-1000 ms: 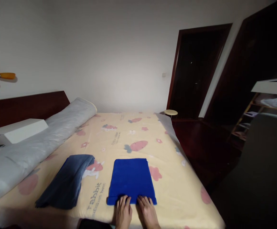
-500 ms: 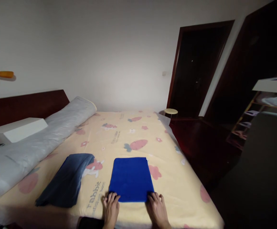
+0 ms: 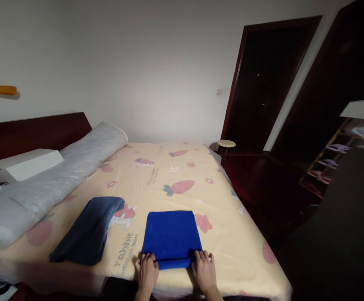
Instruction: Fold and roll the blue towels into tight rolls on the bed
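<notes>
A folded blue cloth [image 3: 172,234] lies flat on the bed near its front edge, with a narrow fold or crease running along the near side. My left hand [image 3: 147,269] grips the cloth's near left corner, its fingers curled over the edge. At the near right corner, my right hand [image 3: 204,267] has its fingers bent onto the cloth in the same way. To the left, a folded dark blue-grey garment [image 3: 89,232] rests on the patterned bedsheet [image 3: 150,190], touched by neither hand.
A rolled grey mattress or quilt [image 3: 59,177] lies along the headboard [image 3: 37,131], with a white box [image 3: 28,165] on it. Beyond the bed stand a round stool [image 3: 226,144] and, at right, a rack [image 3: 323,163] behind a dark panel.
The near edge of the blue cloth has been lifted and a narrow band now shows along it. Its far edge sits slightly closer. The camera view has shifted a little.
</notes>
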